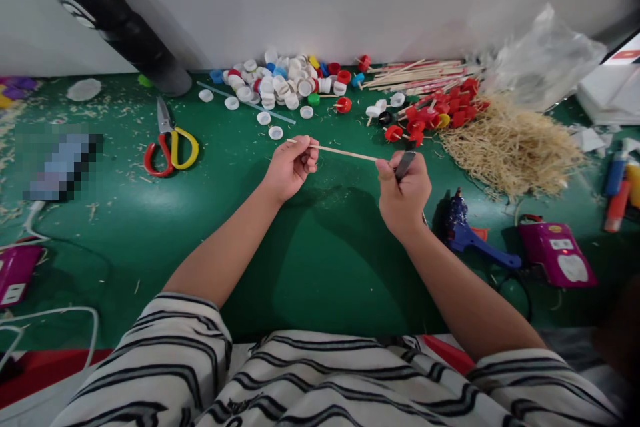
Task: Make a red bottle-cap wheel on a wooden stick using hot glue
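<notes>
My left hand [293, 165] is closed around one end of a thin wooden stick [345, 153], which runs level to the right above the green table [310, 260]. My right hand [404, 192] is closed on a grey-bladed knife [405, 164], with the blade resting against the stick's right end. Both hands hover over the middle of the table, about a hand's width apart.
A heap of white and coloured bottle caps [283, 83] lies at the back. Red caps on sticks [435, 115], a bundle of sticks [420, 75] and wood shavings [510, 147] lie right. Scissors [170, 143] lie left, a blue glue gun [467, 233] and purple box [557, 253] right.
</notes>
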`<state>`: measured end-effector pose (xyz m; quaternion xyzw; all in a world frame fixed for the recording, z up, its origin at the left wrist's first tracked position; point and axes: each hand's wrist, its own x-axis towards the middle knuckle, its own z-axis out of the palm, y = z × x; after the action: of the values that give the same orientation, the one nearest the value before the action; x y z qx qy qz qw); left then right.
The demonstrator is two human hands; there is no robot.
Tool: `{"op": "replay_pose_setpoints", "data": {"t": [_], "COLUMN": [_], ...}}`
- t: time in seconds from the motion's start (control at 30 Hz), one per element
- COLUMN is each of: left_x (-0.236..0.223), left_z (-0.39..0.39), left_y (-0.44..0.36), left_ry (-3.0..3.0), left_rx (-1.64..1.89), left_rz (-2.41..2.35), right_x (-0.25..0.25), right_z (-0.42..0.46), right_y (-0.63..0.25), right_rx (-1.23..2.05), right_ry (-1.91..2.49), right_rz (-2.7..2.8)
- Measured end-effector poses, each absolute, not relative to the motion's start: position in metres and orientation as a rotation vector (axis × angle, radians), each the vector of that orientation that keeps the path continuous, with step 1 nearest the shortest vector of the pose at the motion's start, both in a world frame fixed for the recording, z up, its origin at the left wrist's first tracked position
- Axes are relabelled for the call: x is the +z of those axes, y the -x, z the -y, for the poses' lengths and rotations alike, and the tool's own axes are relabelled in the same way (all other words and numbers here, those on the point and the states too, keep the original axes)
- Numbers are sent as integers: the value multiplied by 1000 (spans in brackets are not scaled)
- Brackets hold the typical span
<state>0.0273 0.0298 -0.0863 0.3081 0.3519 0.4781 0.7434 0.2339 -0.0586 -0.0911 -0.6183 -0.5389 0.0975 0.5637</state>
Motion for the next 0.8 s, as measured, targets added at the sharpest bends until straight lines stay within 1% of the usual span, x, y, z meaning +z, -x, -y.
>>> {"op": "replay_pose_setpoints", "data": {"t": [0.27, 0.6, 0.7, 0.8], "left_x": [-84, -80, -79, -79], "left_z": [-30, -30, -30, -30], "left_y": [-27, -27, -26, -26], "left_ry": [-629, -557, -539, -518], "left_rx": [1051, 1061, 1072, 1087], "left_rz": [-788, -786, -789, -793], "right_x": [-88, -82, -81, -84], "right_z": [60, 63, 64, 64], "right_y": [-230, -230, -230, -229], "right_rx": [204, 294, 352, 497], "right_ry": [1441, 1396, 1417, 1386], "right_rz": [1259, 1257, 1241, 1205]}}
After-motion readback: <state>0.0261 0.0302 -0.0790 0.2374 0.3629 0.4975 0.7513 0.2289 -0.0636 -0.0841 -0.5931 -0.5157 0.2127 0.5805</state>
